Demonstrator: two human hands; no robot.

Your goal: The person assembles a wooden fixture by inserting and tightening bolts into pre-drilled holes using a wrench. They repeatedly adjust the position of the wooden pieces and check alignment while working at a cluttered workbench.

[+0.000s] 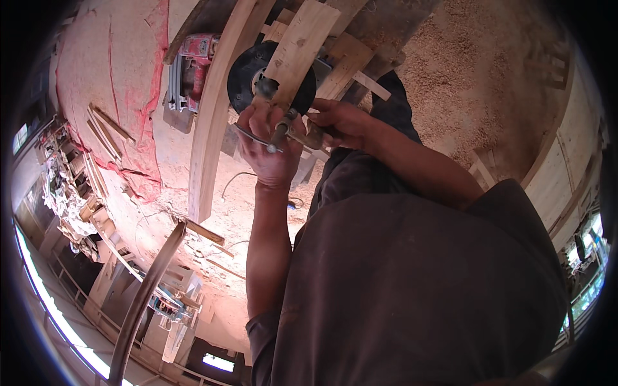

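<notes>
A wooden board [298, 51] lies over a round black disc [239, 80] in front of me. My left hand [270, 161] is closed around a metal screw clamp [280, 133] at the board's near end; a thin bar handle [255, 138] crosses its fingers. From the right, my right hand [344, 122] reaches in with bent fingers beside the clamp's metal parts. Its fingertips are partly hidden, so what it grips cannot be made out.
Left of the disc runs a long timber beam [217, 122]. Beyond it a red power tool [198, 64] with a metal base rests. Wood shavings [463, 77] cover the floor at right. Loose wood strips [106, 132] lie at left; a curved brown bar [148, 289] rises at lower left.
</notes>
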